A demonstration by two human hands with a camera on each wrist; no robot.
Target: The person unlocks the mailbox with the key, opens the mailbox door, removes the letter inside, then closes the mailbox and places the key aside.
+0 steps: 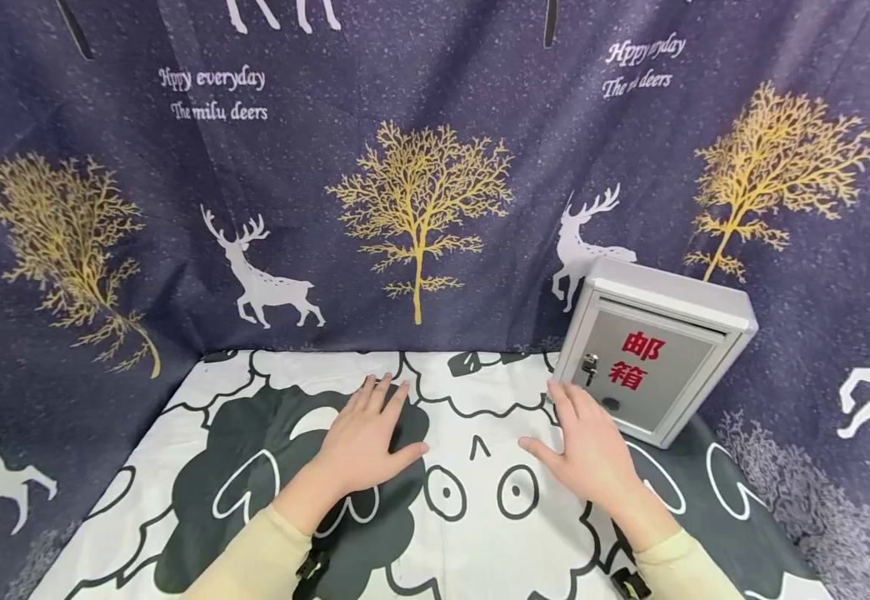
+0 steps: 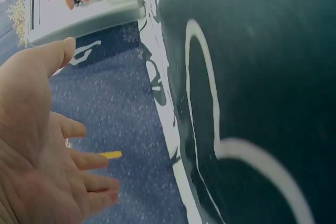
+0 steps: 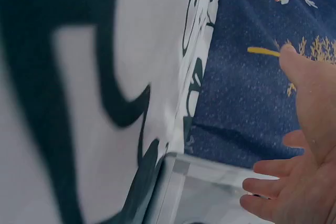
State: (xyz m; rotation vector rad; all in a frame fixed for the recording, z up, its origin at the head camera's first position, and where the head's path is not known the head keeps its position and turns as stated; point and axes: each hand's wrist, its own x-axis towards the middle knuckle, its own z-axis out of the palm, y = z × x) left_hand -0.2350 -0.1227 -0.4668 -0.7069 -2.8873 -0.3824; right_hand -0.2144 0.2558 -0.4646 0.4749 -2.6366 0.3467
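Notably, the left grip (image 1: 363, 442) and right grip (image 1: 592, 446) are released; because the latter lies just beside the mailbox (image 1: 660, 354), a sideways sweep could topple it.

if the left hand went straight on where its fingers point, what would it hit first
Probably the dark blue backdrop, near the foot of its middle golden tree; no object shows ahead of the left hand. Depth is unclear, so it might brush the patterned cloth first.
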